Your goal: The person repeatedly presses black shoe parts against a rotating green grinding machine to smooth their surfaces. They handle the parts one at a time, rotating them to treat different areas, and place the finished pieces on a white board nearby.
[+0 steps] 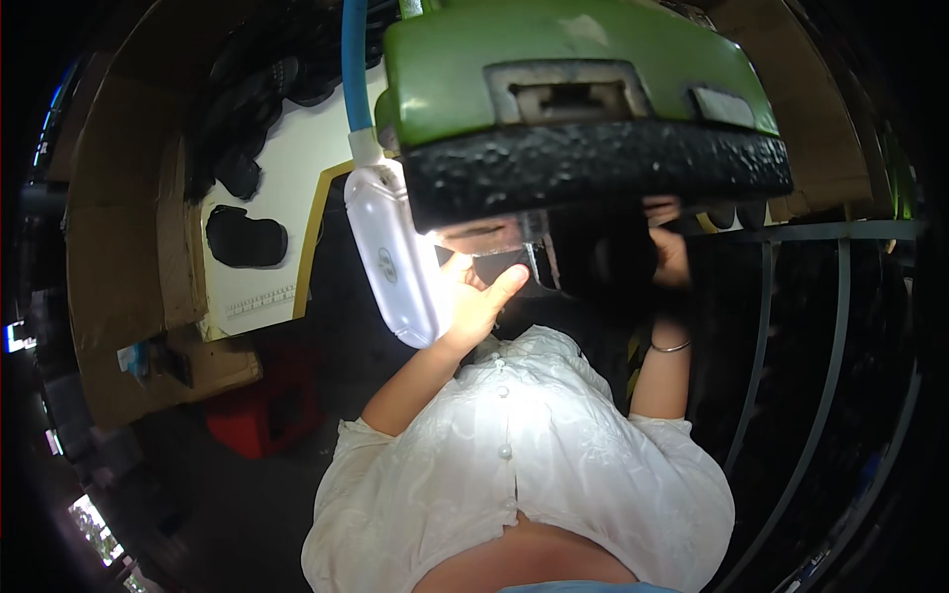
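Observation:
A green machine head [583, 59] with a rough black lower edge hangs over my hands; it looks like a sewing machine. Below its left part is my left hand [476, 304], palm brightly lit and thumb stretched away from the fingers. A lit white lamp [393, 252] covers part of that hand. Under the machine's right side, a dark, shapeless black piece [605, 252] shows, its outline lost in shadow. My right hand [672, 259] curls its fingers at the piece's right edge, mostly hidden behind it. Between the hands, a shiny metal part [539, 259] catches the light.
On the left, a white tabletop [321, 148] with a yellow edge carries a flat black piece [247, 238], a printed ruler scale and a dark pile behind. Cardboard [129, 217] walls it in. A red stool [262, 405] stands below; grey metal bars [838, 326] run along the right.

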A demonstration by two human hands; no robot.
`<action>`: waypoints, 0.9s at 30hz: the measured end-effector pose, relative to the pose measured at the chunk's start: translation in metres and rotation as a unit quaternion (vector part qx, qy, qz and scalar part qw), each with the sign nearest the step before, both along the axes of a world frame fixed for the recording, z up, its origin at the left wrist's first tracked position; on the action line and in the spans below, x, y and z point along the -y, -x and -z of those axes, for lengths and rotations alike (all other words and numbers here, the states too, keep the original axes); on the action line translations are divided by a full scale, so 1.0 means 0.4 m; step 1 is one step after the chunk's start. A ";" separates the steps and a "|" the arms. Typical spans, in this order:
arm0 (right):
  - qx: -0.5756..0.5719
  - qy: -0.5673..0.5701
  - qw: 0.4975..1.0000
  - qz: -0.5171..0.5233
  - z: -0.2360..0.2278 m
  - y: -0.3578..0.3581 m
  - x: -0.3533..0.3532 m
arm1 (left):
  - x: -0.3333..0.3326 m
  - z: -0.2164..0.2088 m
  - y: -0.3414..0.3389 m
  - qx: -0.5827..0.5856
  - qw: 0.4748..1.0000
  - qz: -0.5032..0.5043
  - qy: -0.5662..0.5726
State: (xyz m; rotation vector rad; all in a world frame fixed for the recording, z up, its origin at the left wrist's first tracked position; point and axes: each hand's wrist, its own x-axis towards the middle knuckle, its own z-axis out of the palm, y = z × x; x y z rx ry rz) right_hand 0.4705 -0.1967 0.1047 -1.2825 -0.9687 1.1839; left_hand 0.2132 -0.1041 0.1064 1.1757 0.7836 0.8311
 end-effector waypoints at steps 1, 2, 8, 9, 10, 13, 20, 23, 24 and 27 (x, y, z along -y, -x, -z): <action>-0.054 -0.038 0.997 0.051 -0.008 0.005 -0.005 | -0.003 -0.019 -0.002 -0.011 1.000 0.000 0.018; -0.108 -0.076 0.986 0.100 -0.019 0.017 -0.015 | -0.008 -0.033 0.003 -0.062 0.998 0.011 0.021; -0.057 -0.129 0.988 0.064 -0.100 0.121 -0.089 | -0.074 0.034 0.105 -0.111 0.962 -0.053 -0.243; -0.081 -0.129 0.988 0.038 -0.079 0.139 -0.097 | -0.073 -0.008 0.118 -0.089 0.974 -0.061 -0.197; -0.095 -0.133 0.986 0.024 -0.069 0.160 -0.105 | -0.074 -0.031 0.133 -0.068 0.984 -0.071 -0.151; -0.103 -0.151 0.983 -0.009 -0.062 0.216 -0.124 | -0.093 -0.008 0.189 -0.032 0.989 -0.069 -0.123; 0.116 -0.138 0.984 -0.006 -0.105 0.270 -0.150 | -0.094 0.166 0.249 -0.186 0.955 0.142 -0.180; 0.214 -0.180 0.960 -0.003 -0.106 0.280 -0.148 | -0.041 0.101 0.110 -0.257 0.913 0.263 -0.175; 0.241 -0.179 0.954 0.006 -0.112 0.274 -0.143 | -0.021 0.097 0.087 -0.359 0.865 0.320 -0.146; 0.340 -0.186 0.921 0.041 -0.109 0.231 -0.132 | 0.008 0.038 0.024 -0.324 0.857 0.340 -0.212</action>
